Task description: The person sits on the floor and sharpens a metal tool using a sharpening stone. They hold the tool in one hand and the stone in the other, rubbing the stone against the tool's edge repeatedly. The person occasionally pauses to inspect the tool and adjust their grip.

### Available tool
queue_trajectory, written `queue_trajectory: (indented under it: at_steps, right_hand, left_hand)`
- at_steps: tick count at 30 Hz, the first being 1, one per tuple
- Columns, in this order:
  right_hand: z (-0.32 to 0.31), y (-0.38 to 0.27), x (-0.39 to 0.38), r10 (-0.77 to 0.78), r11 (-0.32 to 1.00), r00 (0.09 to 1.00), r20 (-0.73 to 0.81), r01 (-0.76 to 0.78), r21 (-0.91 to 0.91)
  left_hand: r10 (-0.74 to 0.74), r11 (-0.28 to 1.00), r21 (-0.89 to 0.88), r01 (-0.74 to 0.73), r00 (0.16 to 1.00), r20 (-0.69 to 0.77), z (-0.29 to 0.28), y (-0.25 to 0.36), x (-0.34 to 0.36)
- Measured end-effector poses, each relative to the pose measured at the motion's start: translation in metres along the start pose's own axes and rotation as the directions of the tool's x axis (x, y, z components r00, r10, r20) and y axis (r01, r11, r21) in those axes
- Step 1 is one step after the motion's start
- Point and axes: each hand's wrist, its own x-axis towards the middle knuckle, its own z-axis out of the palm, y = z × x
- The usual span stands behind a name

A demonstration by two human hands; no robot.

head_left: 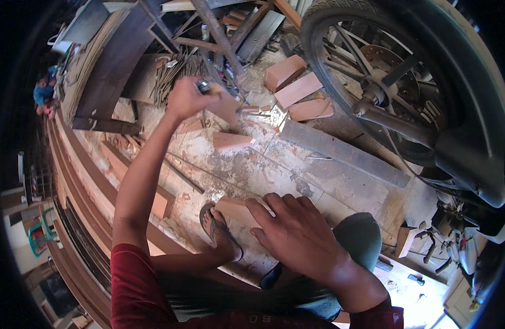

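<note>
Both hands are well apart, perhaps for balance. The left hand curls by a wooden block, grip unclear; the right hand hangs half-open, seemingly empty.

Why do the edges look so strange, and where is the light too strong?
Head view: the picture darkens to black at its rim, and the long planks at left bow, as fisheye lenses make straight edges do; head view: glare washes out a surface at lower right, and a smaller bright spot falls on the floor near the wood blocks.
</note>
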Motion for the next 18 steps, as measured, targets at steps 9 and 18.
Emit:
queue_trajectory:
  at_steps: [9, 18]
  right_hand:
    - [-0.001, -0.019, 0.006, -0.193, 0.977, 0.979, 0.060, 0.186, 0.107]
    - [-0.060, 0.061, -0.002, 0.269, 0.872, 0.632, -0.726, 0.160, 0.462]
  left_hand:
    - [-0.277, 0.889, 0.338, 0.308, 0.951, -0.137, 0.033, 0.048, -0.101]
    - [-0.316, 0.933, 0.184, 0.308, 0.949, 0.015, 0.071, 0.110, -0.144]
